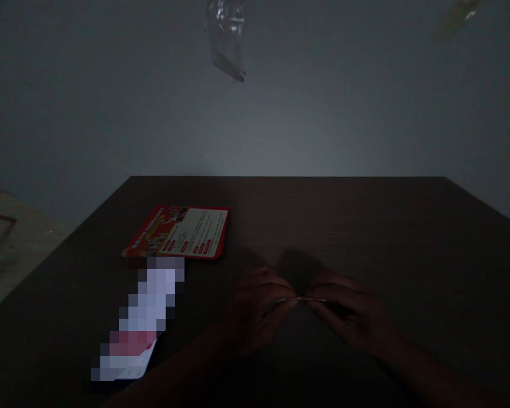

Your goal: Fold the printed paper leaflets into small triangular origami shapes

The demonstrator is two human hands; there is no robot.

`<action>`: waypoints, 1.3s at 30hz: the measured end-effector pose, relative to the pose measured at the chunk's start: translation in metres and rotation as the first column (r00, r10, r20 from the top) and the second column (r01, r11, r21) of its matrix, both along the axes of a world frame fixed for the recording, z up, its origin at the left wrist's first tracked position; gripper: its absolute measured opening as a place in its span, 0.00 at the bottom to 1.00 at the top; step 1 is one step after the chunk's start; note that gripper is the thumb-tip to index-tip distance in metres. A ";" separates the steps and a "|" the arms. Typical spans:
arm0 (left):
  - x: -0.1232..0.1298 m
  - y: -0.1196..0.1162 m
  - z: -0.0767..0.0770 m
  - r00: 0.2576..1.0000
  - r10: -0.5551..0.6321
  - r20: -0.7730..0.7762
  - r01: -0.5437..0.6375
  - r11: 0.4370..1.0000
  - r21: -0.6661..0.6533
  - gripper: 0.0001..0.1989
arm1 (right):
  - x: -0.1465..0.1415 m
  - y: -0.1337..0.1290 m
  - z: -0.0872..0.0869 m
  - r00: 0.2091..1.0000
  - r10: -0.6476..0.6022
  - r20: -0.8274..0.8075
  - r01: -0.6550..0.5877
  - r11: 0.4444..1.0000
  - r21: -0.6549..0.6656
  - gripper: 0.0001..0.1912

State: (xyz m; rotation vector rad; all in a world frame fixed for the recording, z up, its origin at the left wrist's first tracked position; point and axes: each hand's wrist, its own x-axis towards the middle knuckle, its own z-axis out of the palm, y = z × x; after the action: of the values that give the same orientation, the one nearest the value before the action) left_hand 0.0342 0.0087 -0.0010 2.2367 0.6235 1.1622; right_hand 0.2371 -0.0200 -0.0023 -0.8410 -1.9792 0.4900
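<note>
Close to the front of the dark table (340, 221), my left hand (255, 309) and my right hand (352, 309) face each other. Between them is a thin flat piece (301, 298), seen almost edge-on, with a pale and reddish edge. The thumb and fingers of each hand pinch one end of it. Dim light and the angle hide its faces, so whether it is card or paper I cannot tell.
Left of my hands lie a red printed leaflet or pack (204, 232) and a lit phone (134, 368), its screen mostly blurred out. A clear plastic bag (227, 39) hangs against the pale wall (331, 113) behind the table.
</note>
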 end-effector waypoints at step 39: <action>0.004 -0.005 0.005 0.999 0.048 0.010 -0.045 0.980 -0.196 0.03 | -0.005 -0.005 0.007 1.000 -0.012 -0.013 0.011 0.999 -0.045 0.09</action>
State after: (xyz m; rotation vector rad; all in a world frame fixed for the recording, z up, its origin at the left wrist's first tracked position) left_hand 0.0377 0.0032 0.0041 2.0560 0.7541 1.0881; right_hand 0.2319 -0.0248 0.0051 -0.8741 -1.9563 0.5342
